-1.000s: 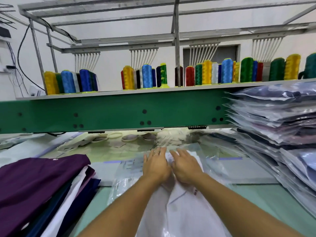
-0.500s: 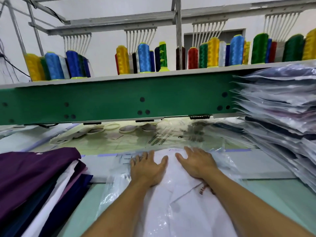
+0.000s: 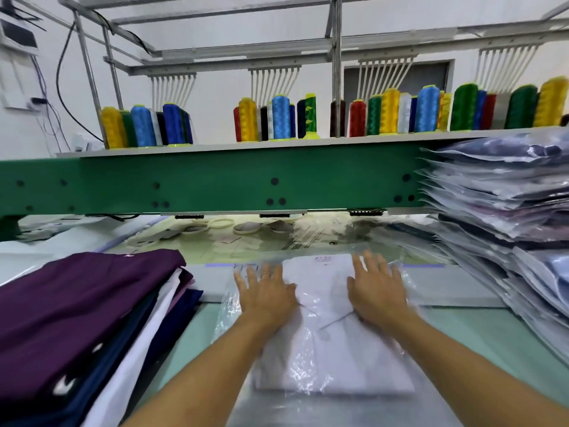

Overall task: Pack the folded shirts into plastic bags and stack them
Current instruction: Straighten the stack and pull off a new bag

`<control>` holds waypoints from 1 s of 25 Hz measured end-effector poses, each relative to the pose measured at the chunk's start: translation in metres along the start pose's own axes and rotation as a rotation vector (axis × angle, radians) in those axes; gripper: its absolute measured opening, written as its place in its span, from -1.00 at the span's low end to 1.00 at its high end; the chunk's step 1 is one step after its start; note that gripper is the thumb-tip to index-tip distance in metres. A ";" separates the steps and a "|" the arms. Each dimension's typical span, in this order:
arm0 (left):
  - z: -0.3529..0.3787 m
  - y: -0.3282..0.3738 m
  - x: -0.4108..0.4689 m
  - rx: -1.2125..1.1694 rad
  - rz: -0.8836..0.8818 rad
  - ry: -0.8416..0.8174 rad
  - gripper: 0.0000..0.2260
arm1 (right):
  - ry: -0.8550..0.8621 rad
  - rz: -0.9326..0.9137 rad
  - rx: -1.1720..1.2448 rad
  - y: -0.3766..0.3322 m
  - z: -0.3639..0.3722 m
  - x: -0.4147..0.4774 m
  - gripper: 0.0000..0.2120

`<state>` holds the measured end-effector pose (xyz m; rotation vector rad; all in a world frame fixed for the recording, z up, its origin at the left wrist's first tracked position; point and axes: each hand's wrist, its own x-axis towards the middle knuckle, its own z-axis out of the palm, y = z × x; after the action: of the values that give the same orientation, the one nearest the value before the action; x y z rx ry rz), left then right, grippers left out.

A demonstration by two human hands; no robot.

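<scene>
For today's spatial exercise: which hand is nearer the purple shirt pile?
Left. The left hand lies just right of the purple shirt pile; the right hand lies farther right.

— What colours are in front of me?
— Your shirt [image 3: 332, 359] is plain white, its bag [image 3: 228, 312] clear and glossy. The pile [image 3: 77, 297] to your left is purple on top, navy and white beneath.
— And further back?
— A green beam [image 3: 215, 180]; above it your thread cones [image 3: 280, 117] run yellow, blue, red, green, white. The table [image 3: 480, 340] is pale mint.
</scene>
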<state>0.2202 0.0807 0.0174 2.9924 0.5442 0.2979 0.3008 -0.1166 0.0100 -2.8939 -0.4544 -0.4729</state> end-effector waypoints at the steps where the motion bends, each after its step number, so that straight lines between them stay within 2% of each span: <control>1: -0.001 0.006 -0.014 -0.065 0.031 -0.006 -0.46 | -0.001 -0.031 0.026 -0.010 -0.005 -0.011 -0.45; 5: 0.013 0.019 -0.076 -0.170 0.100 -0.041 -0.46 | -0.120 -0.190 0.156 -0.053 -0.011 -0.068 -0.48; 8: 0.030 0.009 -0.109 -0.194 0.089 -0.045 -0.44 | -0.216 -0.218 0.184 -0.056 -0.001 -0.109 -0.50; 14: 0.036 -0.011 -0.127 -0.228 -0.070 -0.026 -0.29 | -0.243 -0.066 0.073 -0.009 0.004 -0.134 -0.31; 17: 0.030 -0.016 -0.133 -0.170 -0.147 0.087 -0.21 | -0.260 0.015 0.106 0.010 0.002 -0.137 -0.30; 19: 0.023 -0.020 -0.136 -0.175 -0.169 0.157 -0.18 | -0.230 0.069 0.110 0.018 -0.001 -0.136 -0.32; 22: 0.013 -0.039 -0.138 -0.269 -0.223 0.158 -0.25 | -0.148 0.152 0.056 0.020 -0.004 -0.136 -0.36; 25: 0.006 -0.061 -0.136 -0.481 -0.260 0.124 -0.42 | 0.077 0.150 -0.055 0.016 -0.011 -0.140 -0.48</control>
<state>0.0761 0.0891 -0.0199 2.4225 0.7418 0.5108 0.1766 -0.1717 -0.0286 -2.9217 -0.2146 -0.5794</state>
